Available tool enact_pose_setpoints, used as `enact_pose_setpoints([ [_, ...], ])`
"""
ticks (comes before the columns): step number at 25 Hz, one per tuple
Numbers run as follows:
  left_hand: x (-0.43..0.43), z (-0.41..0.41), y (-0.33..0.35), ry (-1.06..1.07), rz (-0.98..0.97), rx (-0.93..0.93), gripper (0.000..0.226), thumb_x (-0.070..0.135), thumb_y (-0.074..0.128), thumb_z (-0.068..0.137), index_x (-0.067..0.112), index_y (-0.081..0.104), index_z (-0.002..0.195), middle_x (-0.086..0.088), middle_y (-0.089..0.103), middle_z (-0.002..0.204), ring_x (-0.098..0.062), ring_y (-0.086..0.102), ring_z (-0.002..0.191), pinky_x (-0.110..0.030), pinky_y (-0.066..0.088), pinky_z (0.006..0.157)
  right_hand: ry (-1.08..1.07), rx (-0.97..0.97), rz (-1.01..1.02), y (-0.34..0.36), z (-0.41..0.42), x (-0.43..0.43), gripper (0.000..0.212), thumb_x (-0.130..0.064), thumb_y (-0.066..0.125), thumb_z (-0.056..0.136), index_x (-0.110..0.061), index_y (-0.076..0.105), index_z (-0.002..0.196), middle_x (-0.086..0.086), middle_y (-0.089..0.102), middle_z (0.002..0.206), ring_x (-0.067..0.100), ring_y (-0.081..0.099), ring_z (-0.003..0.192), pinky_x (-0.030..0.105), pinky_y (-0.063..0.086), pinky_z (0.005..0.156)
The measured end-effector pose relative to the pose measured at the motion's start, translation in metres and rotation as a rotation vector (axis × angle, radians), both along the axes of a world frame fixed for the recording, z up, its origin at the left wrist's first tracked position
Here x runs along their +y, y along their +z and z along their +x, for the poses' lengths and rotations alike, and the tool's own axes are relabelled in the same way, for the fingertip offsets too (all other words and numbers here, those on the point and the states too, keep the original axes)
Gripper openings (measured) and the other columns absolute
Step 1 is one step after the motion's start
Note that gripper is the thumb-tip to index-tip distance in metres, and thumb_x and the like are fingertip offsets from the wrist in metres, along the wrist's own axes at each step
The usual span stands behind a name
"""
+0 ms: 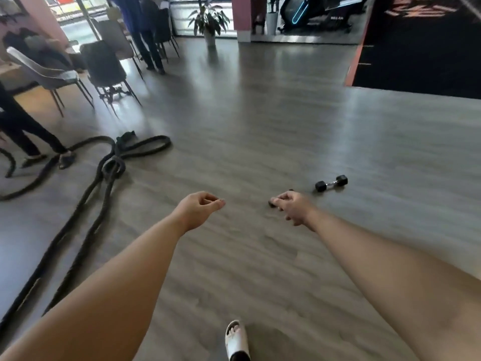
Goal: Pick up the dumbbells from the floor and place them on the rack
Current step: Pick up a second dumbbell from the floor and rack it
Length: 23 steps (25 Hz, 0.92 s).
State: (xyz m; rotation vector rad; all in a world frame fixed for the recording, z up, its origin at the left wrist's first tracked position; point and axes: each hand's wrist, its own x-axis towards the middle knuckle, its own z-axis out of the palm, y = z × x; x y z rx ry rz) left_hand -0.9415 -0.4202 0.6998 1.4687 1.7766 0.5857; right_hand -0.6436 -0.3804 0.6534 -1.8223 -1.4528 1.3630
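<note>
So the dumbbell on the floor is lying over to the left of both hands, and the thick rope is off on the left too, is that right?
Not quite. In the head view the dumbbell lies on the floor to the right, just beyond the right hand, not left of both hands. The thick rope is indeed off on the left, well away from the left hand.

A black-headed dumbbell (331,183) with a silvery handle lies on a grey floor (260,126) patterned with wood-grain streaks, beside a black battle rope (104,173) and a black mat (421,48) edged in orange. Grey chairs (46,71) on black legs, a green-leaved plant (209,19) in a white pot, pink walls (240,14) and a black exercise machine (317,14) with a blue-lit strip fill the background. A white sandal (236,340) shows at the bottom edge; the second dumbbell (272,203), mostly hidden, shows only black.
</note>
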Motion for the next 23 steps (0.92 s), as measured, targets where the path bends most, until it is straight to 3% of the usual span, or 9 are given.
enact_pose_setpoints([
  [4, 0.103, 0.030, -0.023, -0.106, -0.050, -0.037, 0.040, 0.070, 0.074, 0.076, 0.033, 0.075, 0.092, 0.013, 0.075, 0.089, -0.007, 0.069, 0.082, -0.024, 0.047, 0.068, -0.126, -0.045, -0.014, -0.012, 0.027, 0.063, 0.033, -0.047, 0.072, 0.092, -0.018, 0.069, 0.108, 0.004, 0.067, 0.092, 0.022, 0.057, 0.066, 0.025, 0.040, 0.051],
  [9, 0.219, 0.086, -0.024, -0.228, -0.053, -0.024, 0.038, 0.068, 0.074, 0.078, 0.033, 0.074, 0.092, 0.014, 0.075, 0.090, -0.007, 0.070, 0.084, -0.024, 0.048, 0.067, -0.246, -0.029, 0.012, -0.004, 0.066, 0.145, 0.027, -0.051, 0.071, 0.089, -0.026, 0.067, 0.095, -0.012, 0.070, 0.079, 0.014, 0.059, 0.061, 0.021, 0.043, 0.045],
  [13, 0.299, 0.142, -0.039, -0.293, -0.123, 0.022, 0.037, 0.063, 0.077, 0.080, 0.030, 0.074, 0.097, 0.009, 0.074, 0.095, -0.011, 0.069, 0.087, -0.028, 0.051, 0.073, -0.233, -0.070, 0.019, -0.020, 0.116, 0.216, 0.032, -0.052, 0.075, 0.087, -0.023, 0.068, 0.101, -0.008, 0.069, 0.087, 0.015, 0.060, 0.073, 0.026, 0.044, 0.060],
  [16, 0.351, 0.178, -0.052, -0.210, -0.108, -0.003, 0.035, 0.060, 0.077, 0.082, 0.029, 0.074, 0.098, 0.008, 0.074, 0.097, -0.012, 0.069, 0.086, -0.028, 0.053, 0.076, -0.167, -0.109, 0.015, -0.031, 0.165, 0.276, 0.033, -0.052, 0.075, 0.088, -0.023, 0.069, 0.102, -0.004, 0.068, 0.098, 0.013, 0.061, 0.081, 0.026, 0.044, 0.066],
  [20, 0.399, 0.216, -0.060, -0.153, -0.161, 0.003, 0.038, 0.064, 0.075, 0.082, 0.030, 0.073, 0.101, 0.012, 0.071, 0.099, -0.005, 0.065, 0.089, -0.024, 0.047, 0.071, -0.062, -0.209, -0.057, -0.038, 0.221, 0.346, 0.040, -0.056, 0.075, 0.087, -0.023, 0.069, 0.110, -0.011, 0.064, 0.094, 0.003, 0.058, 0.078, 0.020, 0.041, 0.062],
  [23, 0.431, 0.219, -0.077, -0.059, -0.171, -0.051, 0.037, 0.063, 0.075, 0.082, 0.031, 0.072, 0.099, 0.012, 0.071, 0.097, -0.005, 0.065, 0.089, -0.026, 0.049, 0.074, 0.006, -0.251, -0.111, -0.050, 0.232, 0.407, 0.043, -0.058, 0.074, 0.086, -0.024, 0.069, 0.111, -0.003, 0.071, 0.103, 0.005, 0.060, 0.079, 0.024, 0.043, 0.064],
])
